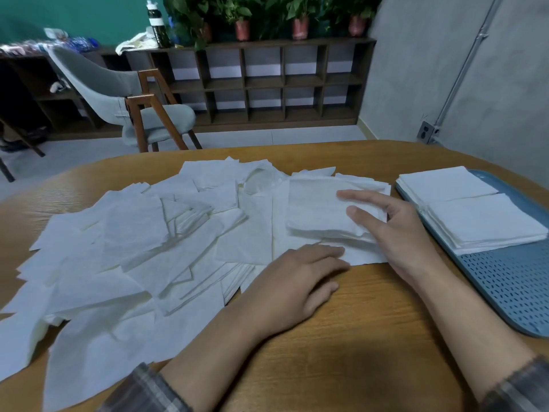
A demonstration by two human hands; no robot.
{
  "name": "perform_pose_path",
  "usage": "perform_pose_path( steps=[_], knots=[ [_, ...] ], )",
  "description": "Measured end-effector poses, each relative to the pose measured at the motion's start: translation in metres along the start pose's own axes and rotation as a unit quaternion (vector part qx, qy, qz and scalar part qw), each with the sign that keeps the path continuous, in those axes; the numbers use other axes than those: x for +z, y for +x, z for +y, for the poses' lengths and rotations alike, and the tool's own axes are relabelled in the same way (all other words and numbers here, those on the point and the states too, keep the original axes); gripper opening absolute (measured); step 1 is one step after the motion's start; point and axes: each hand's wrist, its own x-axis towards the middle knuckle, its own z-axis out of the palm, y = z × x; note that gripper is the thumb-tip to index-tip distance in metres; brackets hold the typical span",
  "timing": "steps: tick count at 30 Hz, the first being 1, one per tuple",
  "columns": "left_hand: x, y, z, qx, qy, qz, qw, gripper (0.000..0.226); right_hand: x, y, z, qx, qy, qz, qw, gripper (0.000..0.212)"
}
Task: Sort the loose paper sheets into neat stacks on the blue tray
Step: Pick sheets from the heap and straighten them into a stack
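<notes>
Loose white paper sheets [133, 251] lie scattered over the left and middle of the wooden table. A small gathered stack [318, 209] sits at the pile's right end. My right hand [392, 230] rests at this stack's right edge, fingers straight and spread across its top. My left hand [294, 281] lies flat in front of it, fingertips pressing a sheet under the stack. At the right stands the blue perforated tray [511, 281]. Two neat white stacks are on it: a far stack [442, 182] and a near stack [484, 221].
The wooden table [356, 337] has a rounded far edge. Behind it stand a grey chair [118, 93] with wooden legs and a dark cubby shelf [267, 81] with potted plants and a bottle on top. A grey wall is at the right.
</notes>
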Motion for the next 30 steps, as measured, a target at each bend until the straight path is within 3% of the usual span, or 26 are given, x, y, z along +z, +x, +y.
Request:
perform_pose_path(
  steps=[4,11,20,23,27,30],
  knots=[
    [0.003,0.004,-0.001,-0.016,0.002,0.031,0.999,0.035,0.000,0.000,-0.002,0.010,0.001,-0.013,1.000,0.027],
    [0.002,0.003,0.002,-0.003,0.027,0.076,0.997,0.013,0.000,-0.001,-0.002,0.020,-0.006,-0.021,1.000,0.029],
    [-0.023,-0.005,0.011,-0.071,-0.075,0.143,0.984,0.003,0.001,-0.001,-0.004,0.037,-0.012,-0.025,0.999,0.031],
    [-0.031,-0.006,0.010,-0.122,-0.172,0.190,0.959,0.010,-0.001,-0.001,-0.007,0.039,-0.007,-0.026,0.999,0.032],
    [-0.039,-0.005,0.006,-0.185,-0.287,0.255,0.905,0.013,0.001,-0.003,-0.008,0.079,0.097,-0.037,0.992,0.027],
    [-0.044,-0.004,0.004,-0.210,-0.333,0.301,0.869,0.012,0.006,-0.007,-0.014,0.096,0.226,-0.081,0.966,0.051]
  ],
)
